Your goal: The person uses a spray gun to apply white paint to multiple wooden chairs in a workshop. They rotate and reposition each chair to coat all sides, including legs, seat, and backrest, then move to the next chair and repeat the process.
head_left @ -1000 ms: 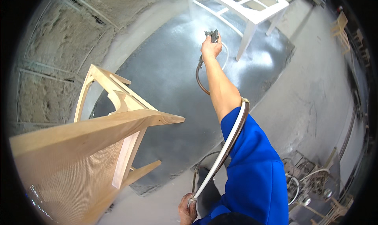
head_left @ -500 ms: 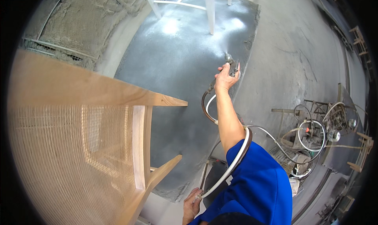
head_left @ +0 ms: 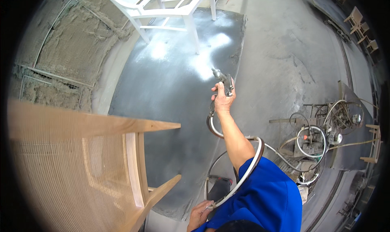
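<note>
My right hand (head_left: 223,101) is closed round the handle of a metal spray gun (head_left: 222,76), its nozzle toward the far left. Two joined hoses (head_left: 211,124), one dark and one white, run from the gun's base and loop over my blue right sleeve. At the lower edge, my left hand (head_left: 199,215) is closed on the white hose, its fingers partly hidden. Beyond the gun, a white chair (head_left: 164,13) stands on a dark grey sheet (head_left: 162,86), with pale patches below its legs. At the near left is a bare wood chair (head_left: 141,167) with a woven panel.
To the right, a spray pump rig (head_left: 312,140) stands on the floor with coiled hoses. Further wooden chairs (head_left: 359,27) are at the far right. A dusty, mud-coloured area with metal strips (head_left: 57,75) lies at the far left.
The view has shifted, so more of the white chair shows and both chairs sit lower in it. My right hand and the spray gun appear further left and nearer. Both hands keep their hold.
</note>
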